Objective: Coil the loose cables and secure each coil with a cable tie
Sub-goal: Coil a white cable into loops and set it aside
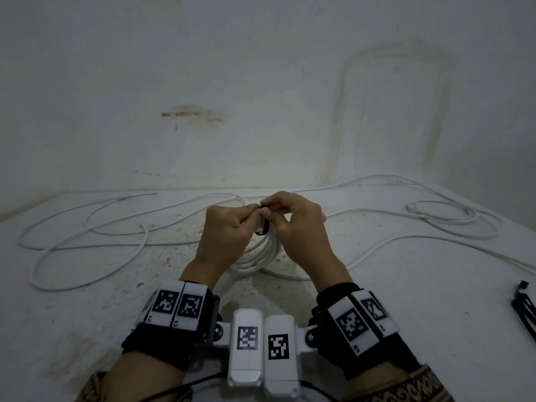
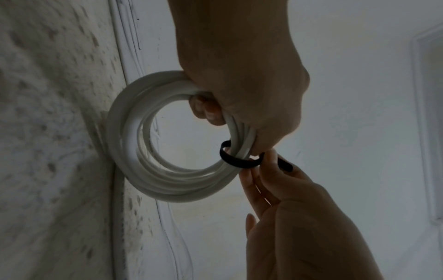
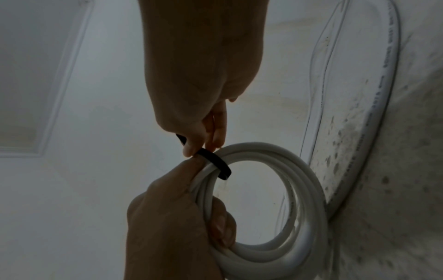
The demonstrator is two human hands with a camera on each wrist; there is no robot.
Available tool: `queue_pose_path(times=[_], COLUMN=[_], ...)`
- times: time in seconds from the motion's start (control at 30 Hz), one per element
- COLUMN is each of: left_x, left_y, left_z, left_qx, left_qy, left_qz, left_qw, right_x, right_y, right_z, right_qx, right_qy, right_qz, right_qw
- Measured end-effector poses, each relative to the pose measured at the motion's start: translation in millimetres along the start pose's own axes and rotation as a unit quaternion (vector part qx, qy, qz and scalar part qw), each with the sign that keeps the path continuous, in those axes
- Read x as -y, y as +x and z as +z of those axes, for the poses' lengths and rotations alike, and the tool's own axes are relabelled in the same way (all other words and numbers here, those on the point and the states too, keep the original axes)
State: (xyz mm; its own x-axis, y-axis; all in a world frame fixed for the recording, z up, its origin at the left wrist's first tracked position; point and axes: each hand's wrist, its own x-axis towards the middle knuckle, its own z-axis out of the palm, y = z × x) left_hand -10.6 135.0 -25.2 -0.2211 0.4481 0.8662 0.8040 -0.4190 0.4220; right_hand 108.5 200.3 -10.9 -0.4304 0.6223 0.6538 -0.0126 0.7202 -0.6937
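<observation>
A white cable coil (image 1: 258, 256) stands upright on the white surface between my hands. My left hand (image 1: 246, 219) grips the top of the coil (image 2: 143, 151), fingers curled through its opening. A black cable tie (image 1: 264, 227) loops around the coil's strands just beside that grip. My right hand (image 1: 278, 211) pinches the tie (image 2: 239, 162) between thumb and fingertips, and the tie's free end sticks out past them. In the right wrist view the tie (image 3: 213, 161) crosses over the coil (image 3: 299, 189), where my left hand (image 3: 182, 208) holds it.
Loose white cable (image 1: 87, 227) sprawls over the left of the surface, and more loops (image 1: 443, 213) lie at the right, with one strand trailing from the coil. Spare black cable ties (image 1: 525, 309) lie at the right edge. A stained wall stands close behind.
</observation>
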Motion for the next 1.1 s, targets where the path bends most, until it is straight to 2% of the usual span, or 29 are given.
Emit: queue_pose_path(times=[0.17, 0.3, 0.4, 0.53, 0.67, 0.83, 0.97, 1.1], left_x=[0, -1, 1, -1, -3, -7, -9, -10], left_y=[-1, -2, -3, -1, 0, 2, 1, 0], left_z=[0, 2, 1, 2, 2, 1, 1, 2], left_qx=[-0.014, -0.010, -0.004, 0.014, 0.040, 0.041, 0.033, 0.050], left_qy=[-0.036, -0.025, -0.035, -0.054, -0.034, -0.051, -0.066, -0.077], left_qz=[-0.046, -0.024, -0.033, -0.041, -0.037, -0.050, -0.083, -0.089], left_qw=[0.998, 0.999, 0.999, 0.998, 0.998, 0.997, 0.994, 0.992], right_x=[2, 1, 0, -1, 4, 6, 12, 12], right_y=[-1, -2, -1, -1, -1, -1, 1, 5], right_z=[0, -1, 0, 1, -1, -4, -11, -18], right_qx=[-0.025, -0.049, -0.068, -0.086, -0.073, -0.080, -0.112, -0.133], right_qy=[0.110, 0.153, 0.178, 0.175, 0.195, 0.174, 0.146, 0.137], right_qz=[0.035, 0.036, 0.042, 0.041, 0.041, 0.041, 0.010, 0.017], right_qw=[0.993, 0.986, 0.981, 0.980, 0.977, 0.981, 0.983, 0.981])
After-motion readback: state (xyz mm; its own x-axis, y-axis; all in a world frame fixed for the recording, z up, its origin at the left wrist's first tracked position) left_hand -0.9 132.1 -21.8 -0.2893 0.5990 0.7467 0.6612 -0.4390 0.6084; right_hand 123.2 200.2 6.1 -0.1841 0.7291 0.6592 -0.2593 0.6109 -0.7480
